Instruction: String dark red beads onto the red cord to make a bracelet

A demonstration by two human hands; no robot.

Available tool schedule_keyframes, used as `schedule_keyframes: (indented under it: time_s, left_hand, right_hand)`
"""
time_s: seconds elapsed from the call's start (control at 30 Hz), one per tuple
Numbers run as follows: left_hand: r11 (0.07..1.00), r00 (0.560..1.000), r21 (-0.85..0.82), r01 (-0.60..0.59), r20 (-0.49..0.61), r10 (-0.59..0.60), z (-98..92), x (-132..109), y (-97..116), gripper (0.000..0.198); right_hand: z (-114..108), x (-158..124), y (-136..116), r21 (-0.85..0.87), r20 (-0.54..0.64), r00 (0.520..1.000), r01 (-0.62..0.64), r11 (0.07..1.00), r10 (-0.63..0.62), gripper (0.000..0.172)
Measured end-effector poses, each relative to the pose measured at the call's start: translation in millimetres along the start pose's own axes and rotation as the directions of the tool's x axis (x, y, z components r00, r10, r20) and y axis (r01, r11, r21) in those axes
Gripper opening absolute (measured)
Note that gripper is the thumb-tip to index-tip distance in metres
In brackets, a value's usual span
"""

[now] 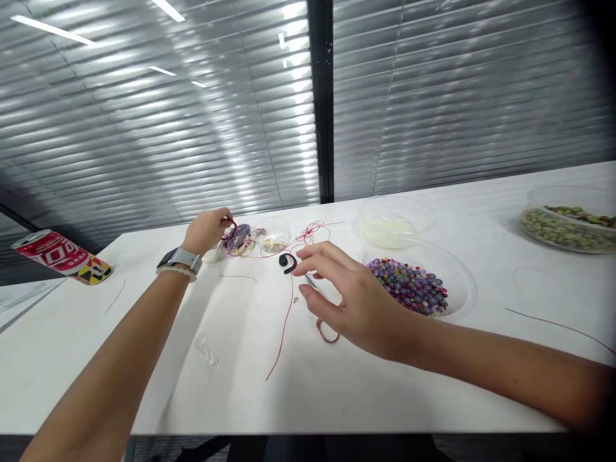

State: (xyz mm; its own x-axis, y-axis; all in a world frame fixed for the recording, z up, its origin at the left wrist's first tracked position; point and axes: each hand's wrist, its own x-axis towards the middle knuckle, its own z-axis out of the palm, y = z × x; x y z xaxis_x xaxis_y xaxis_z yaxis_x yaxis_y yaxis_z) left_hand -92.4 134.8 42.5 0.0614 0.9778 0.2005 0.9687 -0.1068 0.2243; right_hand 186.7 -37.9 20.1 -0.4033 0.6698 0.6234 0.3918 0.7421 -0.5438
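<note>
White table (433,385), thin red cord (285,321) in pinched grip of left hand (206,230); right hand (359,301) released.

The white worktop (144,372) carries a clear bowl of purple beads (459,282). Just behind that bowl stands a pale clear bowl (394,221), and well to its right a bowl of green beads (543,196). Left of it lie a black hooked piece (287,261), a red thread (283,321) and a heap of mixed beads (240,242). A second thread (558,326) lies near its right side.

Left hand (206,230): grey-strapped, dark-faced watch (179,258) at the wrist, pale beaded bracelet (176,273) beside it.
Right hand (351,301): bare, forearm too.
</note>
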Motion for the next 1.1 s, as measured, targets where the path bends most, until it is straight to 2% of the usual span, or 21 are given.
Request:
schedule_keyframes:
  time_s: [0.1,0.23,0.47,0.6,0.77,0.93,1.1]
  left_hand:
    - [0.988,0.993,0.153,0.004,0.113,-0.021,12.7,12.2,-7.9,0.031]
    - [0.962,0.980,0.274,-0.015,0.195,-0.040,19.5,22.3,-15.8,0.032]
    - [0.944,0.976,0.331,-0.018,0.213,-0.056,26.4,32.6,-17.7,0.033]
    - [0.960,0.989,0.282,-0.001,0.140,-0.040,24.8,26.5,-19.4,0.033]
    - [0.990,0.999,0.143,0.021,-0.040,-0.016,6.8,17.3,-19.9,0.032]
    - [0.997,0.978,-0.070,0.041,-0.199,-0.055,-14.8,11.4,-21.0,0.033]
    - [0.978,0.959,-0.209,-0.015,-0.280,-0.045,-31.3,1.9,-18.0,0.033]
  right_hand:
    - [-1.3,0.0,0.5,0.015,-0.008,1.000,0.015,1.000,-0.015,0.017]
    - [-2.1,0.5,1.2,0.034,0.002,1.000,0.010,0.999,-0.010,0.017]
    - [-2.6,0.7,0.8,0.044,0.023,1.000,-0.018,0.999,0.017,0.017]
    - [-2.5,0.5,0.6,0.050,0.017,1.000,-0.004,0.999,0.003,0.017]
    - [-1.4,-0.3,2.1,0.047,0.013,1.000,0.007,0.999,-0.007,0.019]
    - [-0.8,-1.5,1.9,0.037,0.010,1.000,0.026,0.999,-0.026,0.019]
    - [-0.4,-2.7,0.1,0.026,0.014,1.000,0.028,0.999,-0.028,0.020]
